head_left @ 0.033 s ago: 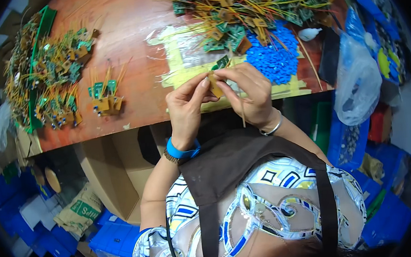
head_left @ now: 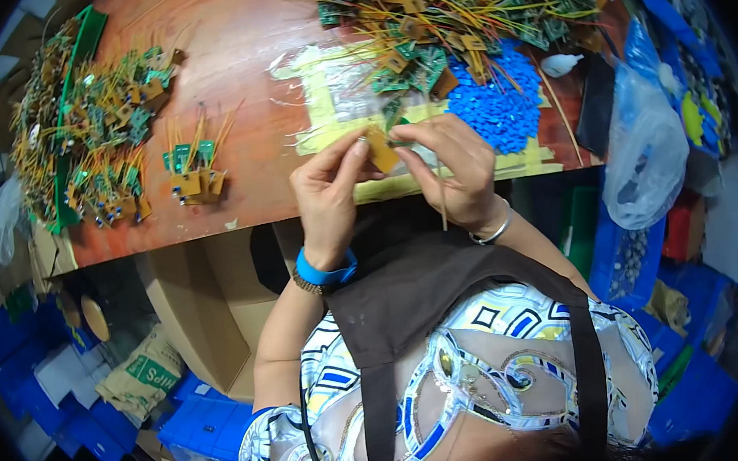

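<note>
Held up over the table's (head_left: 237, 93) near edge is a tan board (head_left: 383, 153), the left hand's (head_left: 324, 186) grip pinching one side. The right hand (head_left: 461, 171) curls in opposite; I can't tell what its grip closes on. I'd judge this board is mid-work. A small bunch of wired boards (head_left: 198, 185) sits off left, a tangled heap (head_left: 464, 6) beyond; which is finished, I can't say. Blue bits (head_left: 498, 103) crowd the space past the right hand.

The person's left hand (head_left: 325, 197) and right hand (head_left: 462, 175) make two; one held tan board (head_left: 383, 150) is at twelve o'clock, one white bottle (head_left: 560, 65) at two, one silver bangle (head_left: 496, 232) at three.
</note>
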Available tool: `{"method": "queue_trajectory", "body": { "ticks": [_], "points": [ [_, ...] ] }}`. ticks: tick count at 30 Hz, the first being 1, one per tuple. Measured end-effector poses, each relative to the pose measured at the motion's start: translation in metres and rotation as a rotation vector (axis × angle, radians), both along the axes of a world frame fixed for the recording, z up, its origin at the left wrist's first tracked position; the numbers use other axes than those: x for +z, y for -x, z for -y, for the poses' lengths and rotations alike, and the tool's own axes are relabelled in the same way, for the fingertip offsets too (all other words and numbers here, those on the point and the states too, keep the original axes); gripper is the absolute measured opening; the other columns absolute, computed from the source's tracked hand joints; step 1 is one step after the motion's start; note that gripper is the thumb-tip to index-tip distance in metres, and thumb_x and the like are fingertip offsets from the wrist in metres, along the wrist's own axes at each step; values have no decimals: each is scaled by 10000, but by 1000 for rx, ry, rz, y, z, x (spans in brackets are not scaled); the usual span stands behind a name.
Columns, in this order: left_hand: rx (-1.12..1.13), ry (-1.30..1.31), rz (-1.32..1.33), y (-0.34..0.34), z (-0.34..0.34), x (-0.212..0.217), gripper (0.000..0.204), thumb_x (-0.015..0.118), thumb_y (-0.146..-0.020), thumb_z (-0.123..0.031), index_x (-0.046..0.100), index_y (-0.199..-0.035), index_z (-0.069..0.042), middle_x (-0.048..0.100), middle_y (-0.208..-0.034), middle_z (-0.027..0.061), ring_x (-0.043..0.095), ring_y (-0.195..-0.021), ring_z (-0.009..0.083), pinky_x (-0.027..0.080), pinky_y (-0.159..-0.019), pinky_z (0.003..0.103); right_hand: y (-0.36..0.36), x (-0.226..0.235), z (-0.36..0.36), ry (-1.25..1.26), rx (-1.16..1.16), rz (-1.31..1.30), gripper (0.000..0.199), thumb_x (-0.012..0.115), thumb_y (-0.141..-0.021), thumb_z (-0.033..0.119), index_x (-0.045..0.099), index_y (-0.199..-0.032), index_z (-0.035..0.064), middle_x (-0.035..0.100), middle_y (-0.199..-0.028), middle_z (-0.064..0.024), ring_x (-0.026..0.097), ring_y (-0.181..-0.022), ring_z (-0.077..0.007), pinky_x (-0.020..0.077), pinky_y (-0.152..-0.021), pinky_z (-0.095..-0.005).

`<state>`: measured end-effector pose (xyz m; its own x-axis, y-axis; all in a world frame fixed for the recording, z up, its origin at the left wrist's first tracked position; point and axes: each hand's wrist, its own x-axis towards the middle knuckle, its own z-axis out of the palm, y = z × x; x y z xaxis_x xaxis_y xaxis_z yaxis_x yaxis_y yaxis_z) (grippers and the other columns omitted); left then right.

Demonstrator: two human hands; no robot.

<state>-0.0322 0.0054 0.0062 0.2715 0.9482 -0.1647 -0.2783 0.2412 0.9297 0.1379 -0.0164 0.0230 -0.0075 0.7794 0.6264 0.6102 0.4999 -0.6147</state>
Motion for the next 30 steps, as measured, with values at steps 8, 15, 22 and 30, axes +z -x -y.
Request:
{"method": "queue_trajectory", "body": {
  "ticks": [8,15,22,30],
  "points": [
    [724,-602,-844,128,-30,2,186,634,-912,-18,694,-1083,25,689,-956,86,642,-866,176,533,-782,323,-10,-2,4,19,-18,-23,310,745,-722,-94,674,-1005,10,708,-884,-92,639,-753,-238,493,-646,-303],
    [667,-960,-1642,145,-33,-12,412,696,-828,-165,627,-1231,-114,411,-1429,160,323,-1351,418,296,-1104,548,-4,1,5,17,3,-6,281,732,-742,-86,675,-1002,5,699,-881,-95,621,-741,-239,463,-614,-301],
    [341,-751,-1833,154,-34,-23,454,693,-847,-263,607,-1288,-204,362,-1480,195,291,-1396,422,284,-1081,633,-5,3,6,30,-16,-6,295,729,-737,-99,673,-1009,1,672,-824,-121,621,-713,-266,481,-633,-320],
    [511,-735,-2101,237,-64,-29,376,650,-903,-276,618,-1271,-207,365,-1489,158,326,-1383,376,357,-1046,569,-5,1,5,15,-15,12,304,722,-736,-107,670,-1014,5,674,-828,-117,632,-727,-263,486,-642,-317]
  ]
}}
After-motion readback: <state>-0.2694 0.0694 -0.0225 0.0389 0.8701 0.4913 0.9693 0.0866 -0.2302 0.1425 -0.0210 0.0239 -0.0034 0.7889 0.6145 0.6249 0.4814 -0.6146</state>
